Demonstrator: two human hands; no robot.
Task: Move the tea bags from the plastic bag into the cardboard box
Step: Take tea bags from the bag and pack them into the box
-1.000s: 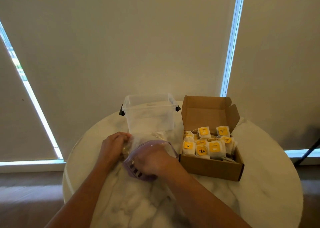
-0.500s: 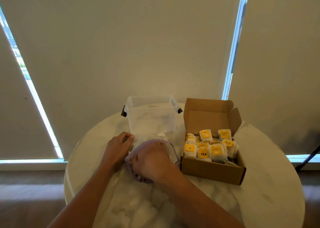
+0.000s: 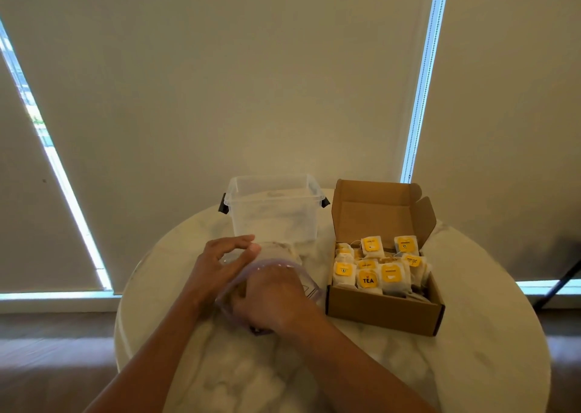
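Observation:
A clear plastic bag (image 3: 284, 252) with a purple zip rim lies on the round marble table (image 3: 478, 343), just left of the cardboard box (image 3: 383, 313). My right hand (image 3: 273, 301) is pushed into the bag's mouth, knuckles up, with its fingers hidden inside. My left hand (image 3: 217, 268) rests against the bag's left side, its fingers and thumb spread and fairly straight. The open box holds several white tea bags (image 3: 367, 279) with yellow tags, and its lid flap stands up at the back. Whatever is inside the plastic bag is hidden by my right hand.
A clear plastic tub (image 3: 273, 211) with black side clips stands right behind the bag. Roller blinds hang behind the table. A dark stand leg (image 3: 559, 282) shows at the right edge. Bare marble lies in front of and to the right of the box.
My left hand has loosened from a closed grip on the bag to spread fingers. My right hand has stayed inside the bag's mouth. The camera shifted slightly.

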